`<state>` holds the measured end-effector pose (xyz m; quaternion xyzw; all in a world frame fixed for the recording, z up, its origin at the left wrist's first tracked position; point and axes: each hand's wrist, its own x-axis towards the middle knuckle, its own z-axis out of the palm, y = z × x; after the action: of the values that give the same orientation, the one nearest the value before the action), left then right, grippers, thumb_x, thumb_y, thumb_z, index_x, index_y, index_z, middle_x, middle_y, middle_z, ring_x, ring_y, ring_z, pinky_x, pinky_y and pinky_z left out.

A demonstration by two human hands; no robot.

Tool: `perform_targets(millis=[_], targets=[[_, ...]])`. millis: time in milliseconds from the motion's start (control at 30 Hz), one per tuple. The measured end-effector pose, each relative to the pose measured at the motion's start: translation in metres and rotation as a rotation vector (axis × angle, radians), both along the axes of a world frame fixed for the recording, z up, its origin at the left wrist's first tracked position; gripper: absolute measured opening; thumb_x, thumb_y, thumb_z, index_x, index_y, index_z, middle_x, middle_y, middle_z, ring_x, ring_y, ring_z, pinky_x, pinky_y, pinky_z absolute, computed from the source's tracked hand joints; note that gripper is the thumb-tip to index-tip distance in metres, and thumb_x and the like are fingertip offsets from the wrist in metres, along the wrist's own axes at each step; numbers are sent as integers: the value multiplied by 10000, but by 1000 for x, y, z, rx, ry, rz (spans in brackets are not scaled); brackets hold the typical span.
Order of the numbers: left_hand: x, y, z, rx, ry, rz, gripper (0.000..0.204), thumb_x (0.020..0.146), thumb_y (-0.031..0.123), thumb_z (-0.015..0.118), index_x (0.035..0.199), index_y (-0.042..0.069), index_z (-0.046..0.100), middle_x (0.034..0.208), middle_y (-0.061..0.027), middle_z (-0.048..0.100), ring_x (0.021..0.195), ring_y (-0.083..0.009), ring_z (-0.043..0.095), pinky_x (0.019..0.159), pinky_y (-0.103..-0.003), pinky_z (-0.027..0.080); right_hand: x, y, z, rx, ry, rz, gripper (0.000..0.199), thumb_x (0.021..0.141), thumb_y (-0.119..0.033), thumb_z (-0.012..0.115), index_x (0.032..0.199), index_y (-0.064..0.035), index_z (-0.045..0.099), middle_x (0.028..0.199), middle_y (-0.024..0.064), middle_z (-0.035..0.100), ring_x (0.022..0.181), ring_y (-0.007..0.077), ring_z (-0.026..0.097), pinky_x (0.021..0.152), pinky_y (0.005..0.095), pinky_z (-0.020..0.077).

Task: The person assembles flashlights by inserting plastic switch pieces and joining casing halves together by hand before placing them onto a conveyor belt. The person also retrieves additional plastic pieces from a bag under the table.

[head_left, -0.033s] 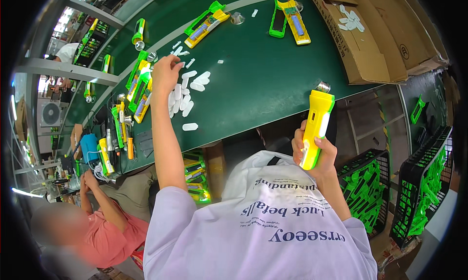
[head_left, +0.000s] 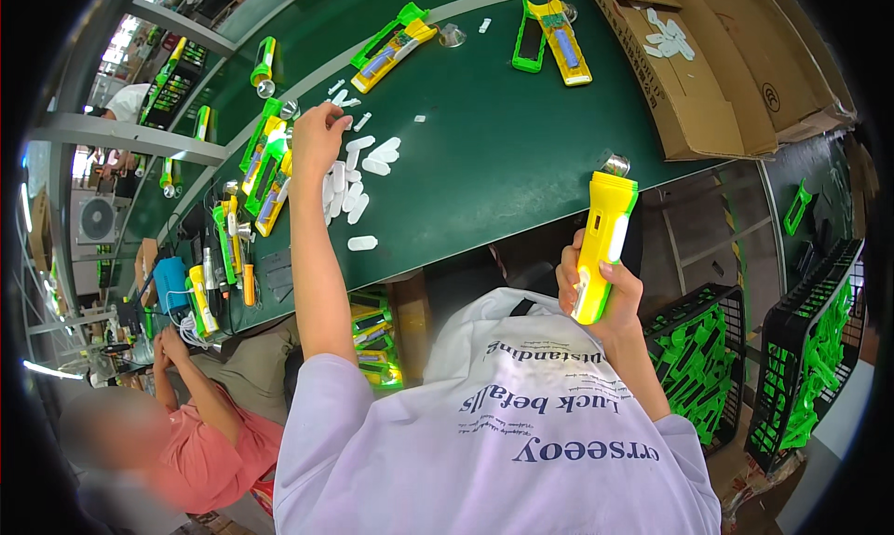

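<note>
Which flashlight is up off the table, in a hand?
The yellow-and-green flashlight in the right hand, standing upright with its body closed. The opened flashlights lie on the table, blue insides showing.

What the left hand [head_left: 319, 136] touches seems hidden

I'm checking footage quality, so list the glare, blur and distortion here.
Head view: pale sheen on the green table toward its near edge; head view: washed-out white side on the flashlight in the right hand; head view: heavy blur over the co-worker's head; head view: black corners, straight edges bowing.
</note>
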<state>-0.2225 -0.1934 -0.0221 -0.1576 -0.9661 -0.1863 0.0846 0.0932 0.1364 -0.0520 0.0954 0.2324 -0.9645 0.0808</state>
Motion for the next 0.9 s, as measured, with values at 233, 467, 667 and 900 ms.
perform_targets(millis=[233, 467, 667, 900], targets=[[-57, -35, -30, -137, -116, -60, 238, 765, 233, 784, 806, 17, 690, 718, -120, 687, 655, -232, 651, 627, -367, 500, 3, 0, 3, -5, 22, 11, 501, 770, -304, 669, 1156, -49, 478, 766, 108, 500, 588, 206, 525, 480, 328, 471], [14, 46, 16, 555, -320, -33, 123, 817, 77, 726, 803, 14, 622, 722, -60, 647, 679, -143, 608, 614, -285, 481, 0, 3, -1, -113, 68, 11, 433, 768, -270, 658, 1104, -46, 500, 759, 108, 541, 545, 192, 532, 495, 327, 485], [130, 138, 16, 918, -718, -400, 258, 763, -22, 725, 978, 61, 610, 817, 42, 539, 767, -48, 535, 713, -195, 471, -3, 1, 3, -199, 93, 66, 447, 763, -280, 655, 1108, -46, 494, 742, 113, 534, 538, 195, 529, 483, 320, 486], [188, 189, -6, 1251, -941, -411, 268, 744, -42, 793, 830, 42, 554, 749, 24, 555, 698, -46, 540, 637, -199, 442, -5, -2, 3, -159, 88, 68, 434, 781, -300, 647, 1099, -45, 497, 729, 111, 534, 540, 184, 530, 465, 310, 469]])
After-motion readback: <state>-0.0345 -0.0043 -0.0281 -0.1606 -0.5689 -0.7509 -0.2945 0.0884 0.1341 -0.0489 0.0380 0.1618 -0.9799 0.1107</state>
